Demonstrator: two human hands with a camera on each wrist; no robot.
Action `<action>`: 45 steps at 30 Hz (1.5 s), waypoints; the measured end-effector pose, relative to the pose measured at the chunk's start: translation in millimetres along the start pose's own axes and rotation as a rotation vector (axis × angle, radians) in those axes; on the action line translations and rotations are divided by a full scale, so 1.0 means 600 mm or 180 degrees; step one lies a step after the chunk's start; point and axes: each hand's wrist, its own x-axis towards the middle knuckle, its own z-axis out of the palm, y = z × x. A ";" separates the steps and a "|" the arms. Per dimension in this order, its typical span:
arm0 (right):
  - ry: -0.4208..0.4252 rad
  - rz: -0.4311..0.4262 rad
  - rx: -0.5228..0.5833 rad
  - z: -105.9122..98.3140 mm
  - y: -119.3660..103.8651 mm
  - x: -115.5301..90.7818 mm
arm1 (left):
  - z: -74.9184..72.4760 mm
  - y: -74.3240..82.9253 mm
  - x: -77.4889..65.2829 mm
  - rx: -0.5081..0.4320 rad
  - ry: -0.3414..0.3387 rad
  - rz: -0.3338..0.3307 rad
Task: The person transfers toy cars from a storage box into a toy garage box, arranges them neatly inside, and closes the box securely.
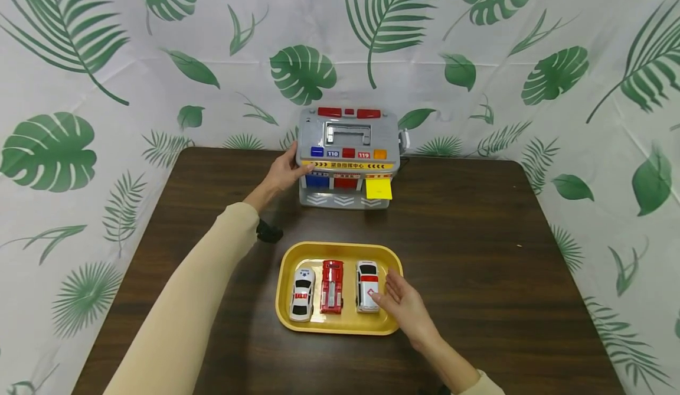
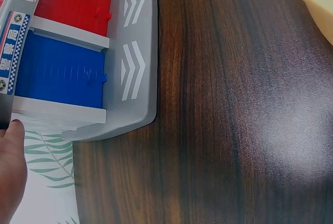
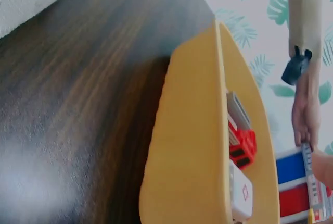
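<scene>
On table (image 1: 467, 235), tray (image 1: 340, 327) before toy station (image 1: 347, 157), leafy backdrop (image 1: 223, 23)

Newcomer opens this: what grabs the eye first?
Likely the gray toy emergency station on the table's far side, its yellow door jutting out front right and the left hand gripping its left side. Then the yellow tray nearer the viewer: white police car, red fire truck and white ambulance, left to right, the right hand at the ambulance.
</scene>
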 end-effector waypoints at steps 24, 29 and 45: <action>-0.0120 0.0116 -0.0414 0.025 0.042 0.044 | 0.011 -0.005 -0.010 -0.0090 0.0041 0.0071; -0.0097 0.0216 -0.0537 0.025 0.045 0.056 | 0.012 -0.006 -0.010 -0.0099 0.0059 0.0061; -0.0119 0.0559 -0.0304 0.027 0.050 0.067 | 0.015 -0.009 -0.020 -0.0140 0.0080 0.0217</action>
